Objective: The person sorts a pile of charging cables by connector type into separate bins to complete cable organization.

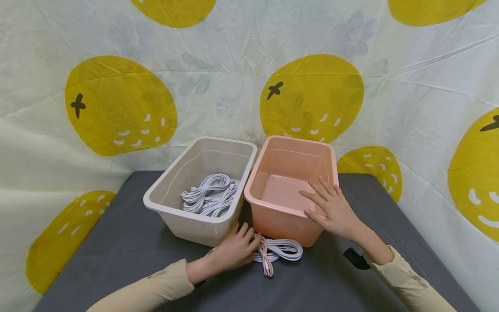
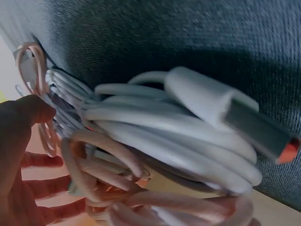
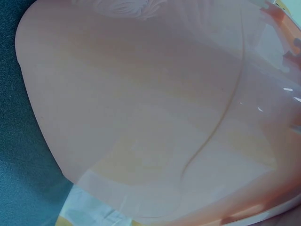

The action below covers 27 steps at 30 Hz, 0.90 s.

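Left hand: bare left hand [image 1: 235,249] rests over the cables in front of the tubs; thumb and fingers stand apart, loosely bent, clenched on nothing. Contact with the cable is unclear.
Right hand: bare right hand [image 1: 333,212], fingers spread and released, lies over the near right corner of the pink tub; probably steadying it, though touch cannot be confirmed.
Pink bundle: slim pink looped cable [image 1: 264,249] on the dark grey cloth-covered worktop [image 1: 97,260], lying across the left end of the white one. Long axis runs front to back; pale plug end toward the person.
White bundle: white looped cable [image 1: 276,247], long axis left to right, before the pink tub.
Under left palm: left wrist view shows a thick white coil [image 2: 164,117] and a pink coil [image 2: 103,174]; the white coil's flat metal plug [image 2: 249,127] points away from the fingers.
Tubs: cream plastic rectangular tub [image 1: 191,225] holds white coiled cables [image 1: 202,193]; pink plastic rectangular tub [image 1: 280,225] stands just beside it. Both long axes run front to back, presumably for easy reach.
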Each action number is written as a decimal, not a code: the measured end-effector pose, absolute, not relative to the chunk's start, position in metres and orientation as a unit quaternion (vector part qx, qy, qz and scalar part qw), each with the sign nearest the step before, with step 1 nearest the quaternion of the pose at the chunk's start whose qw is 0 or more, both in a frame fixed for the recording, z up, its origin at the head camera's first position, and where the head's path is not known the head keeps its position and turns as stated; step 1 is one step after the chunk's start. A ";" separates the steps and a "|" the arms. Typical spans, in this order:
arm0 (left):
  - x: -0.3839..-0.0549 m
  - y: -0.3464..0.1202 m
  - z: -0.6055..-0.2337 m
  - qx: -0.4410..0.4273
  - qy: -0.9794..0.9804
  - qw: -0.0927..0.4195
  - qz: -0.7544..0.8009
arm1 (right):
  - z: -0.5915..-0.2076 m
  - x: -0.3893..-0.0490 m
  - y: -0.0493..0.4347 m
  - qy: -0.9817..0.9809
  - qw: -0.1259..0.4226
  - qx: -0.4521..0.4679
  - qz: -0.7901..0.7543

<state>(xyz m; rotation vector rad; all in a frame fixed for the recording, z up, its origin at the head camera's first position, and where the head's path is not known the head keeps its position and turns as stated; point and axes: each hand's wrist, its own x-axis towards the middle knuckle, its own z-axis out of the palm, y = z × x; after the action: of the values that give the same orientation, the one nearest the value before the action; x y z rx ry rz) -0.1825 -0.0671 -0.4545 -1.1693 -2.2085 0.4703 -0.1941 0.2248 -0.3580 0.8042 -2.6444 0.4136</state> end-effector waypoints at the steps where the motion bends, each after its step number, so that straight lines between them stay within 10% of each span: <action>1: -0.183 -0.067 -0.455 -0.438 -0.830 0.297 0.176 | -0.358 -0.194 0.225 -0.932 0.172 0.283 0.146; 27: -0.192 -0.059 -0.471 -0.440 -0.820 0.301 0.207 | -0.359 -0.194 0.225 -0.931 0.176 0.284 0.146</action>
<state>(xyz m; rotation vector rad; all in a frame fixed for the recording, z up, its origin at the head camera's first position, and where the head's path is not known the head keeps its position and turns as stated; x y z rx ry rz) -0.1921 -0.0595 -0.4705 -1.1666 -2.1762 0.5501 -0.1943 0.2253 -0.3588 0.8033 -2.6362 0.4144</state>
